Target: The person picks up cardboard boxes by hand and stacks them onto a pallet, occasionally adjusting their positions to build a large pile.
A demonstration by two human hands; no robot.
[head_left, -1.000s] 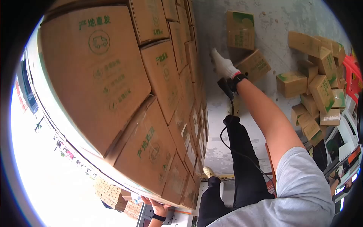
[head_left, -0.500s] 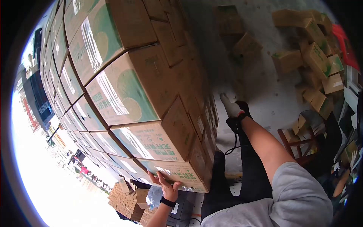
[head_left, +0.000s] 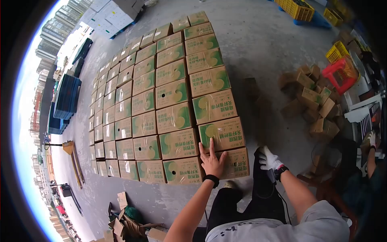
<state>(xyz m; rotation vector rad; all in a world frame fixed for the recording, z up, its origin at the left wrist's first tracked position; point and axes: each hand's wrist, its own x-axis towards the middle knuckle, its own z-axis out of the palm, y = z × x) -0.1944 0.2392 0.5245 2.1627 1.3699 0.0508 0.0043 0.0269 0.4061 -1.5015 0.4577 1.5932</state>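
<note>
My bare left hand lies flat with spread fingers on the top of a carton at the near right corner of a large stack. Its fingertips reach toward the neighbouring carton, which has green print. A black band circles that wrist. My right hand, in a white glove, hangs beside my dark trouser leg, right of the stack. Its fingers look loosely apart, holding nothing visible. A dark strap or device with a cord sits on the right wrist.
Loose cartons lie heaped on the right, near a red plastic crate. Another person's gloved hand shows at the right edge. Flattened cardboard lies at lower left. White boxes stand on a pallet behind.
My view has swung up and back, so the tops of the stacked cartons now show. My left hand stays on the stack's near corner; my right hand has come closer to my leg.
</note>
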